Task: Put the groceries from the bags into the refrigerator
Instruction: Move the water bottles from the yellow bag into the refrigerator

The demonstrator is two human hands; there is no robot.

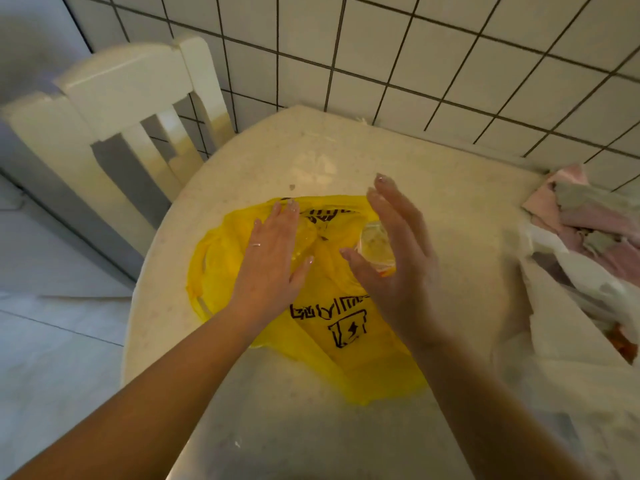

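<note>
Both hands are working at frame centre. Left hand (pixel 273 251) is lying flat, fingers straight, pressing down on the yellow bag (pixel 311 296), ring on one finger. Right hand (pixel 394 258) is hovering at 3 o'clock of the left, fingers extended and loosely spread, thumb and palm cupping around a small clear packet (pixel 375 245); cannot tell if it is actually gripping. Round pale table (pixel 346 157) is carrying the bag, flattened, black print facing up. White chair (pixel 138 109) is standing at 10 o'clock. White bag (pixel 575 282) with pinkish wrapped items is sitting at 3 o'clock by the tiled wall (pixel 415 46).
</note>
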